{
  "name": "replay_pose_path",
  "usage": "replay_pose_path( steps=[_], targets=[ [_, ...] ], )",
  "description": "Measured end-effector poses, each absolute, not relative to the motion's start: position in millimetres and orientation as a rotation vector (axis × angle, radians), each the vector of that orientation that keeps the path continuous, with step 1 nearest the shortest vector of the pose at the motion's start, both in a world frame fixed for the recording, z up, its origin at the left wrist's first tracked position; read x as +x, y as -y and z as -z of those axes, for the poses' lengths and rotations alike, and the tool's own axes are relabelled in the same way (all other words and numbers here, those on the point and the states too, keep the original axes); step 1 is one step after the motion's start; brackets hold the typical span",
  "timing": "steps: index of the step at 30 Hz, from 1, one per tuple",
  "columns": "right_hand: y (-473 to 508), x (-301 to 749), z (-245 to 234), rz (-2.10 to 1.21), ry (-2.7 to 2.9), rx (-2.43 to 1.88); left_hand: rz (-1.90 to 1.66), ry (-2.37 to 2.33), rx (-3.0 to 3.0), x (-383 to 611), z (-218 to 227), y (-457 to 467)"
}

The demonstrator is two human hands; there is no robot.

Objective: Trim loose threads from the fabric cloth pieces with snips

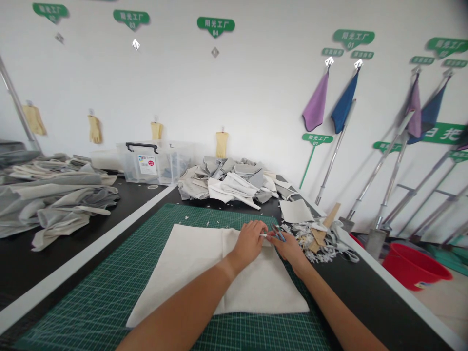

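A cream cloth piece (pixel 197 273) lies flat on the green cutting mat (pixel 120 282), with a crease running down its middle. My left hand (pixel 251 239) is closed at its far right edge, pinching the fabric there. A small white bit (pixel 263 235) shows between my two hands. In my right hand (pixel 288 248) is a small pair of snips (pixel 279 233) with blue on the handle, pointing up and away from me. My right fingers are closed round it, close beside the left fingertips. The exact contact between fingers, blades and cloth is too small to make out.
White scraps (pixel 318 243) and tan strips (pixel 319 236) lie to the right. Heaped grey and white cloth (pixel 234 180) stands behind the mat. Folded fabric (pixel 66 195) and a clear plastic box (pixel 166 165) are left. A red bucket (pixel 413 268) sits beyond the table's right edge.
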State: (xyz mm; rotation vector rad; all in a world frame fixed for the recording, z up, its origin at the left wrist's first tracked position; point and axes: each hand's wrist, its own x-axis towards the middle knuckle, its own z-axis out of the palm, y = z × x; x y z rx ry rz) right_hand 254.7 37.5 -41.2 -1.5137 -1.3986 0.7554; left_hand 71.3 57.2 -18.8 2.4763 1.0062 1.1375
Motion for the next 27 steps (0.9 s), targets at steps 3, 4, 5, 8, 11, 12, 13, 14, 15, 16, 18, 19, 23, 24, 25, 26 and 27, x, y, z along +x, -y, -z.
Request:
replay_pose_path(
  steps=[3, 4, 5, 8, 11, 12, 13, 14, 15, 16, 18, 19, 23, 24, 25, 26, 27],
  targets=[
    [-38.9, 255.7, 40.3, -0.554, 1.517, -1.469, -1.127, -1.011, 2.479, 71.2, 20.3, -58.2],
    [-38.9, 255.7, 39.8, -0.506, 1.555, -1.459, -1.127, -1.006, 2.48, 71.0, 20.9, -58.8],
    [-38.7, 255.5, 39.1, -0.467, 1.589, -1.457, -1.129, -0.999, 2.48, 70.8, 21.5, -59.5],
    [-36.8, 254.2, 37.0, -0.408, 1.663, -1.481, -1.135, -0.983, 2.474, 70.2, 22.2, -61.0],
    [-34.6, 253.2, 35.2, -0.407, 1.656, -1.493, -1.138, -0.998, 2.457, 70.1, 22.1, -61.4],
    [-34.2, 253.3, 34.8, -0.416, 1.641, -1.492, -1.144, -1.008, 2.449, 70.3, 22.4, -61.4],
    [-34.0, 253.7, 34.5, -0.423, 1.624, -1.493, -1.15, -1.02, 2.442, 70.7, 22.9, -61.5],
    [-34.0, 254.3, 34.4, -0.428, 1.611, -1.493, -1.156, -1.031, 2.435, 71.2, 23.7, -61.6],
    [-34.1, 255.0, 34.3, -0.429, 1.604, -1.491, -1.158, -1.039, 2.431, 71.8, 24.7, -61.9],
    [-34.4, 255.8, 34.3, -0.426, 1.604, -1.488, -1.158, -1.045, 2.43, 72.4, 25.9, -62.3],
    [-35.4, 257.1, 34.7, -0.412, 1.609, -1.483, -1.156, -1.053, 2.427, 73.3, 28.1, -63.5],
    [-35.9, 257.6, 35.2, -0.403, 1.606, -1.483, -1.156, -1.058, 2.423, 73.4, 28.9, -64.3],
    [-37.3, 258.5, 37.6, -0.384, 1.59, -1.503, -1.111, -1.07, 2.424, 72.2, 30.4, -68.0],
    [-37.3, 258.4, 37.9, -0.386, 1.59, -1.507, -1.096, -1.067, 2.433, 71.8, 30.5, -68.9],
    [-36.9, 258.1, 37.9, -0.386, 1.593, -1.511, -1.089, -1.064, 2.441, 71.6, 30.7, -69.6],
    [-36.2, 257.7, 37.5, -0.383, 1.597, -1.519, -1.09, -1.058, 2.448, 71.6, 30.8, -70.2],
    [-35.3, 257.0, 36.6, -0.378, 1.6, -1.529, -1.095, -1.054, 2.454, 71.8, 31.0, -70.8]
  ],
)
